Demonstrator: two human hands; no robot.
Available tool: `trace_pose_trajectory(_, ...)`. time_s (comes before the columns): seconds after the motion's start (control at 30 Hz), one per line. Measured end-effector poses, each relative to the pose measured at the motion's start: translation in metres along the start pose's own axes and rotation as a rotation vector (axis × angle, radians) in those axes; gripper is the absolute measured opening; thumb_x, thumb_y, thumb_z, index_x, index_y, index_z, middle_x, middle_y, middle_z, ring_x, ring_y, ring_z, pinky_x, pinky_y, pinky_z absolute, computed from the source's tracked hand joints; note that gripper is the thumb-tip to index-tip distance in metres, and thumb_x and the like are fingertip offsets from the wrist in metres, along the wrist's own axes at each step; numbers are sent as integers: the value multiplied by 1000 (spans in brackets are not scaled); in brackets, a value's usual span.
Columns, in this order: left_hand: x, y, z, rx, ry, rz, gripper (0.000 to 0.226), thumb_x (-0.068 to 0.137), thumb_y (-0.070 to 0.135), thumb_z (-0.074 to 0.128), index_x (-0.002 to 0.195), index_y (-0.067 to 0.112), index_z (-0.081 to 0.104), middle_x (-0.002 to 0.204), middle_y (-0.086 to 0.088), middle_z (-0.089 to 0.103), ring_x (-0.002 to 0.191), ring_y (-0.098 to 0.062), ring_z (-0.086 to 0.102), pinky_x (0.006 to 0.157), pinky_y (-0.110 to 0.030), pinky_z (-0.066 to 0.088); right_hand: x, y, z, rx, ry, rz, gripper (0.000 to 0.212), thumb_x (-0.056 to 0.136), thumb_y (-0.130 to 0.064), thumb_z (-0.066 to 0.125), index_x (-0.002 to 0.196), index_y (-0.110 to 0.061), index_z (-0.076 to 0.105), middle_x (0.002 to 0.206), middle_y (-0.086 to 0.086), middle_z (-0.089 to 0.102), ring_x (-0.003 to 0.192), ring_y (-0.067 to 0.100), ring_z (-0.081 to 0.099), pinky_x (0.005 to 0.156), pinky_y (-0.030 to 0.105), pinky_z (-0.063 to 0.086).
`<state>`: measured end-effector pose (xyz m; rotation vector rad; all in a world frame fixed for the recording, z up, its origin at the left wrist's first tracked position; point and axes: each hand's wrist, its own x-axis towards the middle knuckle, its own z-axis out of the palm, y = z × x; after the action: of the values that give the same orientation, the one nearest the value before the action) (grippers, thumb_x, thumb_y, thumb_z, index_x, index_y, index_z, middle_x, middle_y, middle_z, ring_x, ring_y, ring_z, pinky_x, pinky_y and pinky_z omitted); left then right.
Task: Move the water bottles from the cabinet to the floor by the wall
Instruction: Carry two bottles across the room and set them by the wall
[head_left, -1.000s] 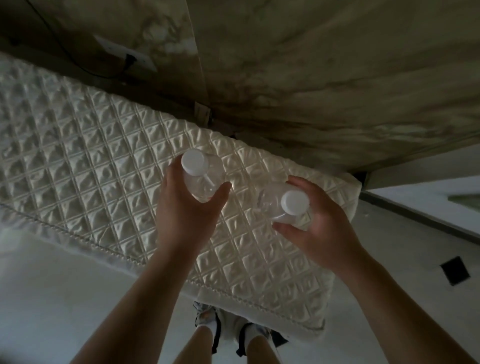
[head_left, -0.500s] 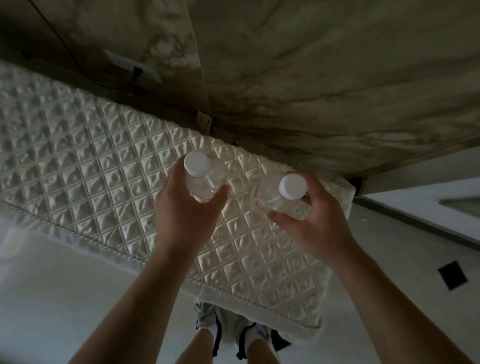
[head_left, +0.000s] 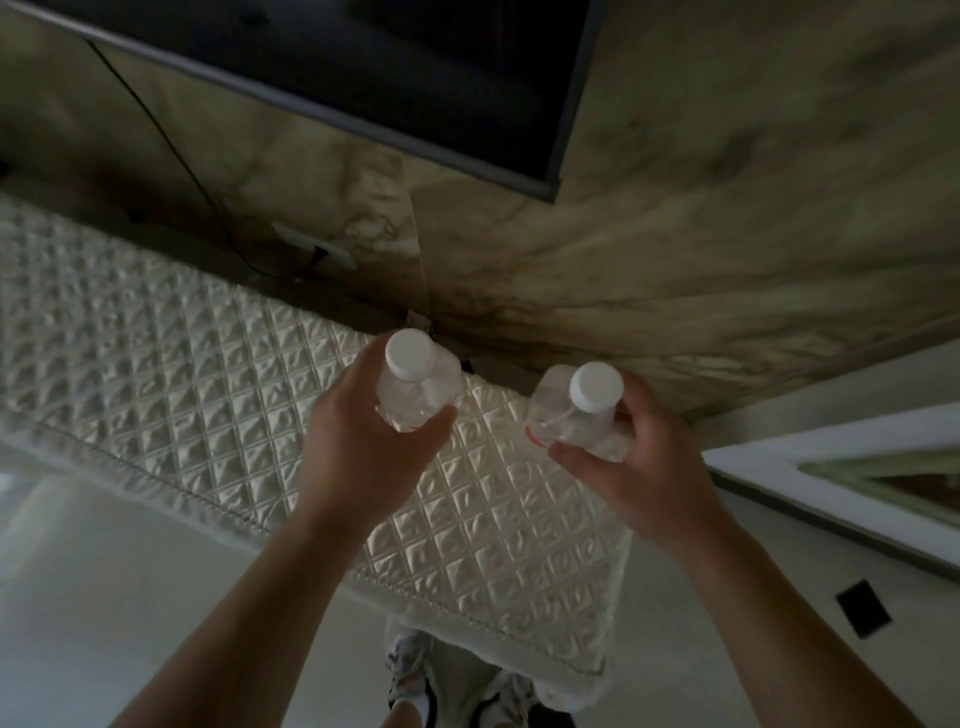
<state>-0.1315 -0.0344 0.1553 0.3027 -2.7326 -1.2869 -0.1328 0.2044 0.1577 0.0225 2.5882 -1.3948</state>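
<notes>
A big brown stone wall (head_left: 727, 234) is in front of me. Under it lies a white quilted cover (head_left: 182, 374). A dark screen (head_left: 415, 67) hangs on the wall. My left hand (head_left: 363, 457) has its grip closed around the left water bottle (head_left: 415, 400). My right hand (head_left: 644, 467) grips the right water bottle (head_left: 561, 423). Both bottles are in the air over the cover, a little apart, with white caps (head_left: 410, 352) facing me.

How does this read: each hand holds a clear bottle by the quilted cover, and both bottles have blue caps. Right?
One slip: the head view shows white caps, not blue, on the left bottle and the right bottle. The left hand and right hand do each hold one by the quilted cover.
</notes>
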Motion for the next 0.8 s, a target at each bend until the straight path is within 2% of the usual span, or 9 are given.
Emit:
trace_pose_trajectory(0.13,0,35,-33,6,-26,40,56,71,39,84,119,38,56,97,27,63,91,3,63,72,-24,56,-9,-43,-30,21,13,-22,56,62,-56,76,110,-58,47,107,-40,58,105,-14,54,83,14,44)
trace_pose_trajectory(0.2,0,53,-49,1,-51,51,56,71,40,84,120,39,55,96,28,63,91,5,62,69,-18,52,-15,-63,-44,8,33,-39,56,66,-51,79,111,-59,46,108,-39,57,105,-14,53,82,14,44)
trace_pose_trajectory(0.33,-2,87,-79,-8,-97,73,60,71,41,84,121,46,52,95,31,61,89,11,59,65,-10,43,-28,-99,-68,-13,56,-94,55,70,-43,81,106,-62,45,108,-42,55,102,-16,53,75,2,42)
trace_pose_trajectory(0.47,-7,122,-107,-14,-114,96,61,68,39,85,109,60,45,90,35,58,87,18,57,64,-6,41,-38,-125,-91,7,64,-96,59,69,-41,83,116,-51,49,107,-31,62,103,-11,56,80,12,43)
trace_pose_trajectory(0.53,-11,139,-119,-12,-112,104,56,68,40,85,101,61,45,88,34,60,87,18,57,62,-7,42,-45,-140,-104,21,75,-96,60,67,-38,84,116,-48,50,104,-30,62,100,-16,55,74,6,42)
trace_pose_trajectory(0.6,-17,152,-130,-23,-99,105,55,68,41,85,102,59,46,89,31,62,87,16,58,63,-8,43,-53,-157,-116,46,87,-100,60,66,-33,85,111,-48,49,99,-30,62,94,-22,54,68,0,42)
trace_pose_trajectory(0.67,-22,166,-140,-35,-85,104,57,68,40,86,108,54,49,91,29,64,88,14,59,64,-9,45,-61,-170,-128,68,94,-110,58,66,-31,85,107,-50,49,99,-29,61,93,-21,54,70,3,44)
trace_pose_trajectory(0.8,-31,188,-156,-51,-62,99,54,68,39,87,110,47,55,92,25,67,88,12,61,64,-9,48,-73,-193,-149,97,88,-106,54,66,-37,84,104,-54,49,104,-28,61,100,-6,57,83,22,48)
